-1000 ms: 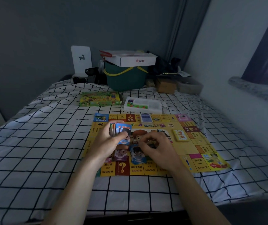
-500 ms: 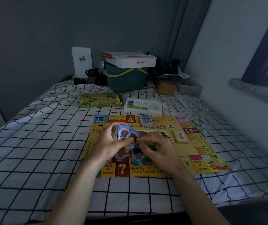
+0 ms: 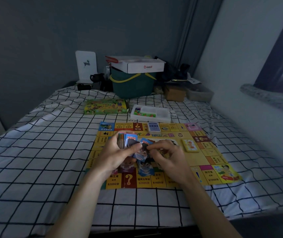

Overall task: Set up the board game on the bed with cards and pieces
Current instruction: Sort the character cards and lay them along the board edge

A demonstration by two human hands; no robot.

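Note:
A yellow game board (image 3: 206,152) lies flat on the checked bed sheet. Above its centre my left hand (image 3: 116,155) grips a thick stack of cards (image 3: 123,140) upright. My right hand (image 3: 168,157) pinches the edge of one blue character card (image 3: 143,149) that sticks out from the stack's front. Two character cards (image 3: 145,169) lie face up on the board just below the hands. A blue card deck (image 3: 153,127) rests on the board's far edge, and a yellow card deck (image 3: 190,145) lies toward its right side.
Beyond the board sit the green game box (image 3: 105,106) and a white tray of small coloured pieces (image 3: 151,113). Farther back stand a green basket (image 3: 132,85) with a white carton on top, small boxes and a white stand. A wall and window ledge (image 3: 271,98) border the right.
My right hand rose from the cards lying on the board to the stack in my left hand and now draws one blue card out to the right.

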